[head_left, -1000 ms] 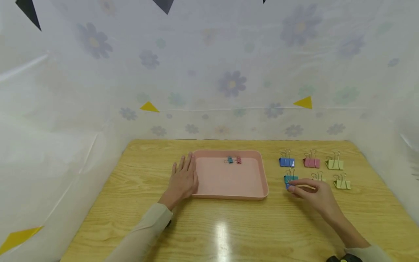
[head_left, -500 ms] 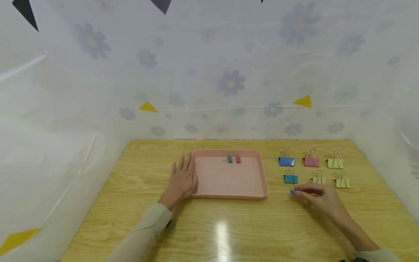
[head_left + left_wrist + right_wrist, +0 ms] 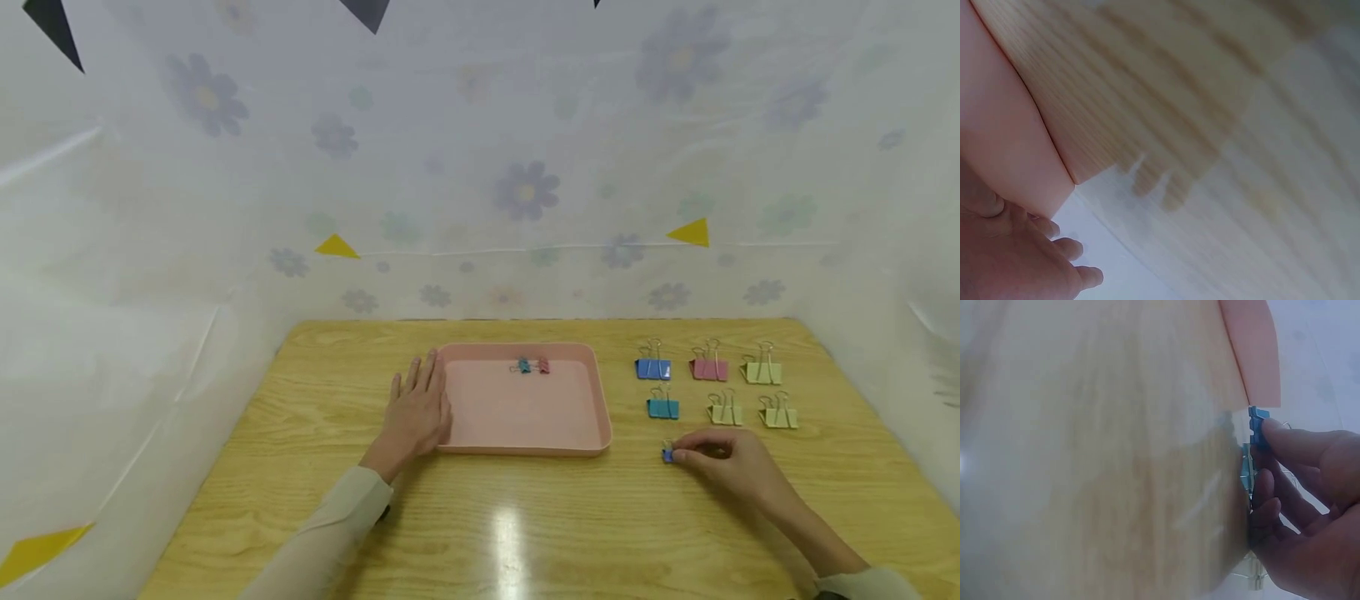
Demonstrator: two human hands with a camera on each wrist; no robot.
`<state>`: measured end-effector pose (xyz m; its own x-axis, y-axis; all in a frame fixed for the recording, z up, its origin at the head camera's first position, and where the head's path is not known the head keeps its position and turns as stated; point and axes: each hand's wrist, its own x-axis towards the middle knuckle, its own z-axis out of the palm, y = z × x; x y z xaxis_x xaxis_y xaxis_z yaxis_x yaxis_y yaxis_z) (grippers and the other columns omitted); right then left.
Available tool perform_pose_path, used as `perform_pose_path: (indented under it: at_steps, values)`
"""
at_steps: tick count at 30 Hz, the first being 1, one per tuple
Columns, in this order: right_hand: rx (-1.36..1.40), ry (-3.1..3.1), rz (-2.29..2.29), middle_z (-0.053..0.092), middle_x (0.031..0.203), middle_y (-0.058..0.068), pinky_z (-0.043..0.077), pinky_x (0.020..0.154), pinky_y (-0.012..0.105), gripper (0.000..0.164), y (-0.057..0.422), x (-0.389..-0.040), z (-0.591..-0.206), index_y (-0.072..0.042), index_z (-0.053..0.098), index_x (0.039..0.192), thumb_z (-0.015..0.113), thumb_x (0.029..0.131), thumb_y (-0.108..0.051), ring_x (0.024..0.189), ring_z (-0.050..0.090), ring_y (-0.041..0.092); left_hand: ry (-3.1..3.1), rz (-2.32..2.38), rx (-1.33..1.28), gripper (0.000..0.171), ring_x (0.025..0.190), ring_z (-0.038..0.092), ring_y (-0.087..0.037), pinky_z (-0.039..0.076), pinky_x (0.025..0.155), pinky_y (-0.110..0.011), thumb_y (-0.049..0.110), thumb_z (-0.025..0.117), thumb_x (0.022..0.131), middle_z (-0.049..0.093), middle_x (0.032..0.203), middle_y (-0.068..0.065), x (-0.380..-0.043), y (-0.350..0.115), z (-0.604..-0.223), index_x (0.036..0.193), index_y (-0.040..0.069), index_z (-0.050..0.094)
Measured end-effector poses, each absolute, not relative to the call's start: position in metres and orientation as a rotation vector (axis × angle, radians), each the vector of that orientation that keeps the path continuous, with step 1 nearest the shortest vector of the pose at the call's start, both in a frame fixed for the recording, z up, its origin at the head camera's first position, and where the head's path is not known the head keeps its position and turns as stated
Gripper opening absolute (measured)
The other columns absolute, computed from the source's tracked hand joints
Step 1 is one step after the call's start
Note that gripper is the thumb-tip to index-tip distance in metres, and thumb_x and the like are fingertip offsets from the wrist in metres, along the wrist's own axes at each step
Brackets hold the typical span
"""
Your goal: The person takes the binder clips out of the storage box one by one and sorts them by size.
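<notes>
My right hand point(image 3: 735, 467) pinches a small blue binder clip point(image 3: 667, 456) between thumb and fingertips, close over the table in front of the teal binder clip point(image 3: 663, 409). In the right wrist view the blue clip point(image 3: 1257, 425) shows at the thumb tip, and the other fingers curl beneath. My left hand point(image 3: 415, 410) lies with straight fingers against the left rim of a pink tray point(image 3: 525, 417). The left wrist view shows its fingertips point(image 3: 1088, 277) beside the tray wall point(image 3: 1016, 131). Inside the tray, near the back, lie a small teal clip point(image 3: 524, 366) and a small pink clip point(image 3: 543, 366).
Larger binder clips stand in two rows at the right: a blue one point(image 3: 653, 370), a pink one point(image 3: 709, 370) and a pale yellow one point(image 3: 763, 372) behind, two pale yellow clips point(image 3: 726, 414) beside the teal one. A flowered sheet point(image 3: 480, 283) hangs behind the wooden table point(image 3: 450, 533).
My right hand has drawn the small blue clip toward me, away from the front of the teal clip, which now shows fully. The left hand and tray have stayed put.
</notes>
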<state>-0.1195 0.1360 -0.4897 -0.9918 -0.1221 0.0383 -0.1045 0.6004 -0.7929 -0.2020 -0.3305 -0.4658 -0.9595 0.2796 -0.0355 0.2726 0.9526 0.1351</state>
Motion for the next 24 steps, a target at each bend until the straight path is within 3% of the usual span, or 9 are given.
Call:
perform_pose_path:
  at_steps: [8,24]
  values:
    - [-0.203,2.820,-1.323,0.077,0.101,0.003,0.056,0.074,0.021,0.011,0.1395,-0.1213,-0.4915,-0.013,0.082,0.099,0.080,0.091,-0.021,0.087,0.065,-0.002,3.036,0.222,0.433,0.061,0.156,0.012,-0.038,0.012,0.121,-0.063,0.026,0.026,0.111,0.008,0.172,-0.012,-0.2029,-0.3306,-0.4665,0.165,0.003,0.012]
    - [-0.245,2.789,-1.326,0.075,0.101,0.002,0.055,0.073,0.023,0.014,0.1379,-0.1213,-0.4887,-0.010,0.080,0.104,0.077,0.094,-0.018,0.083,0.066,0.005,3.043,0.197,0.426,0.060,0.156,0.012,-0.037,0.012,0.122,-0.062,0.027,0.025,0.111,0.007,0.172,-0.010,-0.2031,-0.3318,-0.4693,0.165,0.004,0.011]
